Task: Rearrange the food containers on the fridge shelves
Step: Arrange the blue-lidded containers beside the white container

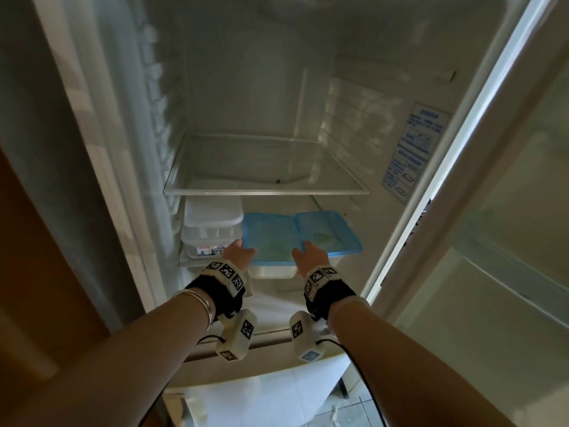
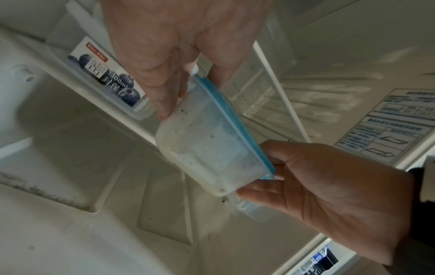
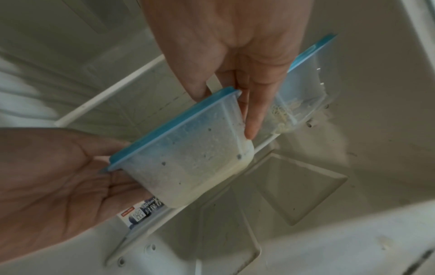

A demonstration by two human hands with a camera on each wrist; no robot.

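You're gripping the blue-lidded container (image 1: 271, 241) between left hand (image 1: 241, 249) and right hand (image 1: 309, 255); next, lift it clear of the upper shelf (image 1: 264, 191).

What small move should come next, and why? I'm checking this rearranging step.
Probably lift the left blue-lid box straight out toward the person. Both hands, left and right, hold its sides, it already overhangs the lower shelf's front edge, and the top shelf looks free.
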